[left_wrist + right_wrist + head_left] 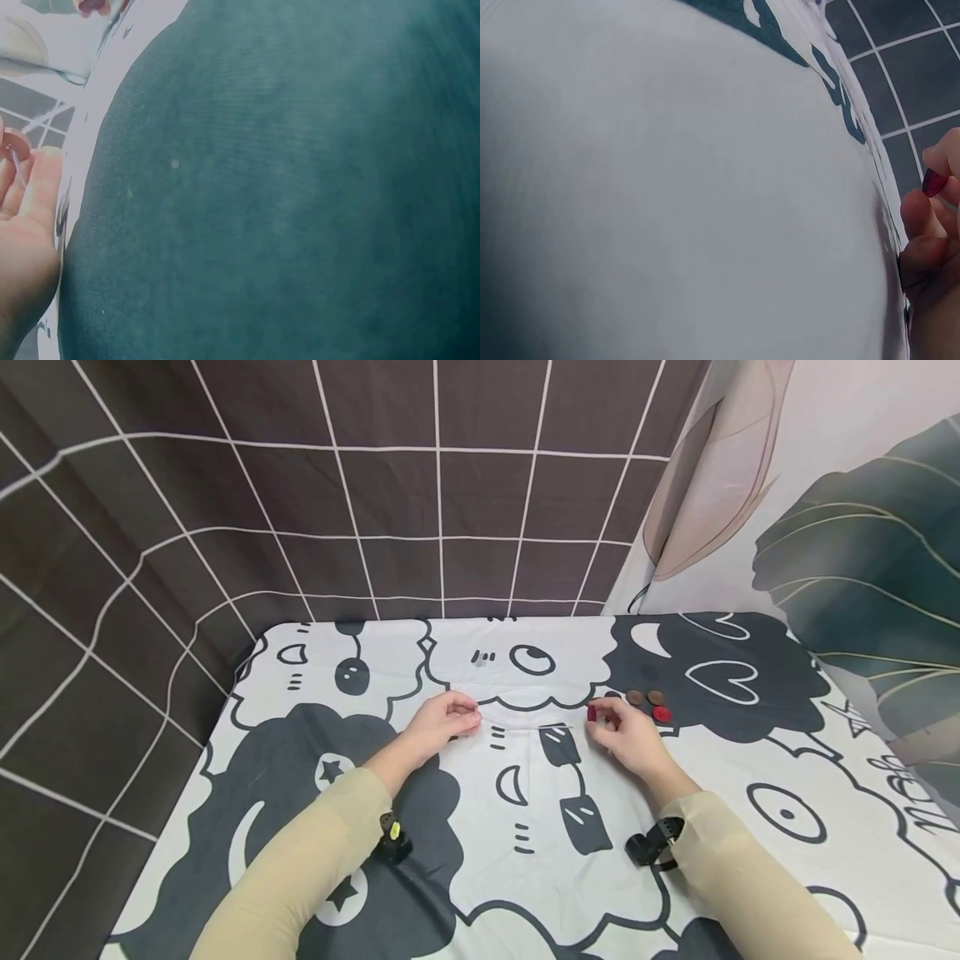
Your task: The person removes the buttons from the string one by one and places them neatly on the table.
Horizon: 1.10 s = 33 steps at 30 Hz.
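Note:
My left hand [442,724] is over the middle of the cloth, its thumb and fingers pinching at the tips. In the left wrist view a pinkish-brown round button [16,144] shows at those fingertips, with a pale thread [19,171] hanging from it. The thread [517,728] stretches rightward from the left fingertips in the head view. To the right, my right hand [626,735] pinches a dark red button [592,713] between thumb and finger, held on edge. The right wrist view shows the same red button [933,182] at the fingertips.
Just beyond the right hand lie two brown buttons [634,697] and a bright red button [662,714]. A black, white and grey cartoon-print cloth [525,885] covers the surface. Behind it hangs a dark grid-patterned curtain [397,493], with a leaf-print curtain [862,560] at right.

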Available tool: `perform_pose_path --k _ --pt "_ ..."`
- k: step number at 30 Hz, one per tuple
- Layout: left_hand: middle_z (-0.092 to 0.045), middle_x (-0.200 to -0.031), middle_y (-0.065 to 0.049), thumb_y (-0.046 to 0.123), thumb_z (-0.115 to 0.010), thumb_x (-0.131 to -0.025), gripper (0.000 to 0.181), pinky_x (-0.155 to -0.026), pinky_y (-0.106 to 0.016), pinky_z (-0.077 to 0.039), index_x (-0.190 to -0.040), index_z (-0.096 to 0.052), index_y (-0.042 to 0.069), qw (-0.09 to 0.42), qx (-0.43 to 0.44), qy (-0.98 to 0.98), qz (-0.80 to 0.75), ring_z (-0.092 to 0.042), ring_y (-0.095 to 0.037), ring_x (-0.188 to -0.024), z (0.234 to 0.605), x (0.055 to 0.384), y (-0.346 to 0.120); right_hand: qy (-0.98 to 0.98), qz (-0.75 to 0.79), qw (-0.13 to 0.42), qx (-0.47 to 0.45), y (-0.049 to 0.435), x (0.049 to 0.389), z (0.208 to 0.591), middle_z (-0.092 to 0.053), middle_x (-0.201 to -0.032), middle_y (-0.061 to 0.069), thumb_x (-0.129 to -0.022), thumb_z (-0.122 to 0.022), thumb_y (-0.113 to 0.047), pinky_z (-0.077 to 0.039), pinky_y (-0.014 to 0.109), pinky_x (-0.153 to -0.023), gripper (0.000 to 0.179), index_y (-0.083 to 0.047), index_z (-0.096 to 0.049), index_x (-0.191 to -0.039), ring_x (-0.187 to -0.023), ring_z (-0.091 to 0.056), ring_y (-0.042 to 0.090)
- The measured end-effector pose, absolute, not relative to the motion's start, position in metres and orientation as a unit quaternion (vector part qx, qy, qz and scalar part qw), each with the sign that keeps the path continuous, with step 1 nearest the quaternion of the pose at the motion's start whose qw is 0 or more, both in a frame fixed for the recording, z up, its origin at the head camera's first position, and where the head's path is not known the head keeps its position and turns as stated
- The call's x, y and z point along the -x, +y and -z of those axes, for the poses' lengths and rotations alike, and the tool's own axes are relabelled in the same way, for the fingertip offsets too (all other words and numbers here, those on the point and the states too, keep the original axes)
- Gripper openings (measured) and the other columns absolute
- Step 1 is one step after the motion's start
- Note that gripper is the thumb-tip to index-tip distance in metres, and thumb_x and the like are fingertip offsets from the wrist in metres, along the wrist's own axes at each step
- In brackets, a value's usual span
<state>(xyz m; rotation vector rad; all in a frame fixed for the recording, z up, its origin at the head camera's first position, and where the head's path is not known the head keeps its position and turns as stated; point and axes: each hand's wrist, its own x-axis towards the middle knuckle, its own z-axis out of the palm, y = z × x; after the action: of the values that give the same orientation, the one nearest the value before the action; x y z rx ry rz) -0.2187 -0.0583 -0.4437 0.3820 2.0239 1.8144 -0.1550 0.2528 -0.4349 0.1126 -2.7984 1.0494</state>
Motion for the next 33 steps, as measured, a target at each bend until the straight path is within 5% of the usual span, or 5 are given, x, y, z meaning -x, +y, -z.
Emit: perform_pose_path --k 11,20,33 --pt "-0.062 -0.102 -0.019 0.006 -0.062 -0.090 0.031 -0.080 -0.029 -0.053 -0.115 -0.053 -0.010 0.183 -0.140 0.736 -0.636 -0.065 -0.019 -0.086 0.441 0.220 -0.060 -0.935 -0.345 0.080 -0.027 0.263 0.152 0.435 -0.063 -0.089 0.009 -0.083 -0.069 -0.016 -0.041 0.028 -0.064 0.033 0.000 -0.064 -0.111 -0.073 -0.050 0.018" --pt "-0.062 -0.101 -0.019 0.005 -0.062 -0.090 0.028 -0.080 -0.029 -0.054 -0.112 -0.054 -0.009 0.181 -0.139 0.738 -0.635 -0.065 -0.021 -0.087 0.440 0.217 -0.058 -0.939 -0.338 0.063 -0.017 0.274 0.148 0.438 -0.054 -0.072 0.004 -0.083 -0.070 -0.016 -0.039 0.031 -0.060 0.032 0.001 -0.064 -0.109 -0.066 -0.048 0.018" --pt "-0.062 -0.101 -0.019 0.005 -0.061 -0.090 0.027 -0.079 -0.029 -0.054 -0.112 -0.054 -0.009 0.184 -0.137 0.737 -0.636 -0.066 -0.020 -0.086 0.442 0.217 -0.056 -0.947 -0.314 0.074 -0.007 0.283 0.141 0.439 -0.061 -0.080 0.008 -0.082 -0.071 -0.015 -0.041 0.033 -0.063 0.034 0.002 -0.062 -0.109 -0.069 -0.050 0.020"
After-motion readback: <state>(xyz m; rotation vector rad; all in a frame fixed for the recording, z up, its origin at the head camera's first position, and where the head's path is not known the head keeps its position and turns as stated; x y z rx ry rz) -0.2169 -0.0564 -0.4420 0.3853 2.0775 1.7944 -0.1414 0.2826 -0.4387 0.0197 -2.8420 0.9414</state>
